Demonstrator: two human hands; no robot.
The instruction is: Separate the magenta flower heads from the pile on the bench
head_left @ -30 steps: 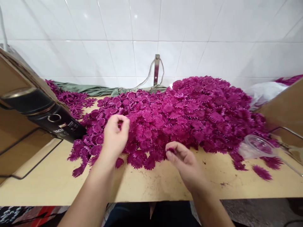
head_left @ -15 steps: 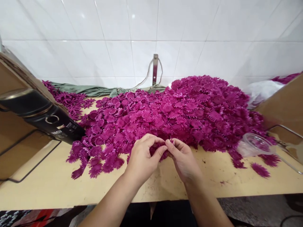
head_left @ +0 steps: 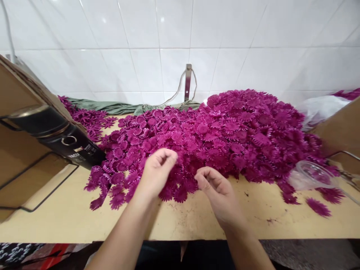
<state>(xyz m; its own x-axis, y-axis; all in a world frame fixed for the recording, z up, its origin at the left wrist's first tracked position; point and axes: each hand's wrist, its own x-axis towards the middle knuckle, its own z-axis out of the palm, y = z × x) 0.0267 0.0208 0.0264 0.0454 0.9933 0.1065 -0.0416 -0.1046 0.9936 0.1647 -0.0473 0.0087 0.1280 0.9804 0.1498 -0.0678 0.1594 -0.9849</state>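
Brightly magenta flower pieces (head_left: 231,125), frilly-edged, heaped

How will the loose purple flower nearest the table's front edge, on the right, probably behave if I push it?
The loose flower is probably light, as it looks thin. It should slide rather than roll, lying low on the table. Its finely toothed edge might bend easily.

Bare forearms (head_left: 119,232), dark clothing (head_left: 164,258) below.
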